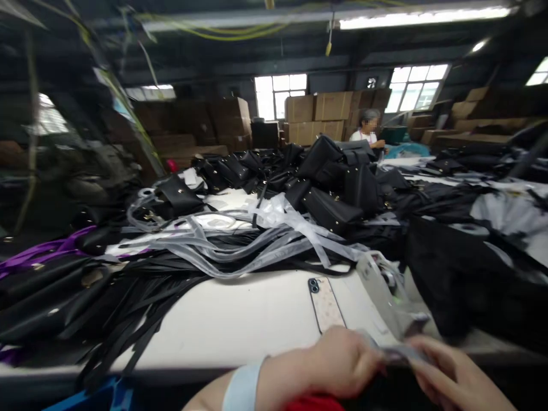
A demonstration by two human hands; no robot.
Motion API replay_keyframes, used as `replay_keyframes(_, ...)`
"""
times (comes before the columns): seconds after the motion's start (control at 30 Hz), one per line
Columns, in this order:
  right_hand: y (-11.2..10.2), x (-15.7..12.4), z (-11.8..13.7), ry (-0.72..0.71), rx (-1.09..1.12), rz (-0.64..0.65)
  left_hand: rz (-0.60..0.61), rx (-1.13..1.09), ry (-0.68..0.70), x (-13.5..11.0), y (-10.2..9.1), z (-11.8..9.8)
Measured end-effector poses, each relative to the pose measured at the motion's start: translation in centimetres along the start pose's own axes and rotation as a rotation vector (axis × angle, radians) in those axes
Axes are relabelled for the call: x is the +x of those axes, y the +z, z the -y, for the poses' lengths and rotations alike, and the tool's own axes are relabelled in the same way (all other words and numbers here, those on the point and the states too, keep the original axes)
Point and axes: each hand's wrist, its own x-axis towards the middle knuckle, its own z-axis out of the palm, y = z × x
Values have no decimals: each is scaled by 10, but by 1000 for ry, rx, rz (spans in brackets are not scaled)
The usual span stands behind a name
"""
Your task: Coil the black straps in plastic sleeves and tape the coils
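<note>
My left hand (342, 361) is closed at the table's front edge, just below a phone in a patterned case (329, 308). A blurred grey translucent strip (400, 351) runs from it to my right hand (449, 371). The fingers of both hands are closed around this strip, one hand at each end. Just beyond my right hand stands a pale open-topped holder (372, 279) with clear plastic inside. Long clear plastic strips (231, 265) lie across the table beyond the phone, on top of black straps (162, 291).
Black bags (329, 208) are heaped across the back of the white table (240, 319). More black bags (47, 291) and purple straps (55, 251) lie at the left. Black material (462, 279) fills the right side. A co-worker (366, 134) is near stacked cartons (317, 123).
</note>
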Motion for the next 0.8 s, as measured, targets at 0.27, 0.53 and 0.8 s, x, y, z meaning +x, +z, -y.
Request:
replay_keyframes(0.27, 33, 11, 20, -102, -134, 25, 233, -1088, -229, 1, -3, -15)
replay_keyframes(0.53, 95, -6, 29, 92, 379, 438, -583, -798, -45, 19, -11, 4)
replay_keyframes(0.8, 8, -6, 37, 84, 169, -27, -112, -26, -9, -1, 14, 16)
